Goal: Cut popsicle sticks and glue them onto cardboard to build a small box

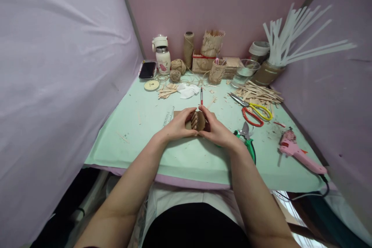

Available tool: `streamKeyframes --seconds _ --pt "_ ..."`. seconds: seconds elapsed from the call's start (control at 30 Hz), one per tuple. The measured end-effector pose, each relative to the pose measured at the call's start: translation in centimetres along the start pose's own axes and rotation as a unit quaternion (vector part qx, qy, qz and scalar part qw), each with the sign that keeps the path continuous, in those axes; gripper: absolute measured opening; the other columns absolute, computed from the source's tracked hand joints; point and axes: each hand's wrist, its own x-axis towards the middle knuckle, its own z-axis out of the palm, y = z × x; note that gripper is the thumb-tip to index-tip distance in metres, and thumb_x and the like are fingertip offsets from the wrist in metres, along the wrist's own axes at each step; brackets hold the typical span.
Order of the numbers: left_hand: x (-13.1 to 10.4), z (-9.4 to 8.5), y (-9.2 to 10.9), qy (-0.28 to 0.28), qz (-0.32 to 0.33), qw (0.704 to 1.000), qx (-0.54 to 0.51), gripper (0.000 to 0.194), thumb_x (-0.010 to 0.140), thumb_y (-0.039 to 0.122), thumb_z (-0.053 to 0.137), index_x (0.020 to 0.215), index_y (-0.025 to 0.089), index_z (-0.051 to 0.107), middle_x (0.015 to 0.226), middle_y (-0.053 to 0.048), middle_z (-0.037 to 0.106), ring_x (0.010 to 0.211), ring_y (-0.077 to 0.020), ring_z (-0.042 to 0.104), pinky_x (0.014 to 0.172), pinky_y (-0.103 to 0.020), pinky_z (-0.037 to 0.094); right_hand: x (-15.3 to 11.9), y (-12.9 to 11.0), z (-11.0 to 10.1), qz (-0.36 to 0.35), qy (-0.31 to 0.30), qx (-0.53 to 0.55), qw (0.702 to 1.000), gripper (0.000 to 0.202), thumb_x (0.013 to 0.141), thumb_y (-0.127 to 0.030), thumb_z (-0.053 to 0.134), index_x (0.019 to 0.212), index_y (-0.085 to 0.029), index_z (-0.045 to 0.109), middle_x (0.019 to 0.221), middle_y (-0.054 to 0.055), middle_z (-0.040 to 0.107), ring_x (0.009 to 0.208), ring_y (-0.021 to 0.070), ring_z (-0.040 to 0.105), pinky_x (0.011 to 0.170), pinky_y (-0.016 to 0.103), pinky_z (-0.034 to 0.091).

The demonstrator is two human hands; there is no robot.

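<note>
Both my hands cup a small round craft piece (200, 121) of cardboard with wooden stick pieces along its side. My left hand (183, 124) curls round its left side, fingers and thumb against it. On the opposite side my right hand (213, 127) grips it, thumbs nearly meeting at the front. Much of the piece is hidden by my fingers. Beneath it lies a flat piece of brown cardboard (176, 114), with a clear ruler (168, 117) at its left. Close to my right wrist are green-handled pruning shears (249, 143).
At right lie scissors (252, 111), a heap of wooden sticks (258, 95) and a pink glue gun (300, 155) with a cord. Glue sticks (280, 48) stand in a pot. A red pen (201, 96), tissue (188, 90), twine balls (178, 68) and a bottle (162, 56) stand farther back.
</note>
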Motion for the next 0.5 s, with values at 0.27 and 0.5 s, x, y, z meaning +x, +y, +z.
streamKeyframes --seconds 0.27,0.5 --pt "0.1 0.0 0.2 0.02 -0.004 0.999 -0.033 0.085 0.055 0.02 0.089 0.133 0.024 0.055 0.136 -0.013 0.052 0.133 -0.0345 0.045 0.114 -0.052 0.034 -0.1 -1.1 0.1 -0.028 0.006 0.047 0.998 0.079 0.077 -0.01 0.059 0.149 -0.03 0.031 0.152 0.007 0.038 0.141 0.0255 0.039 0.112 0.043 0.041" --pt "0.0 0.1 0.7 -0.008 -0.002 1.0 -0.028 0.073 0.067 0.023 0.083 0.132 0.021 0.051 0.135 -0.014 0.052 0.128 -0.0297 0.052 0.111 -0.046 0.04 -0.1 -1.5 0.2 -0.023 0.013 0.03 0.999 0.072 0.079 -0.009 0.054 0.146 -0.027 0.037 0.148 0.008 0.046 0.138 0.0255 0.044 0.115 0.048 0.037"
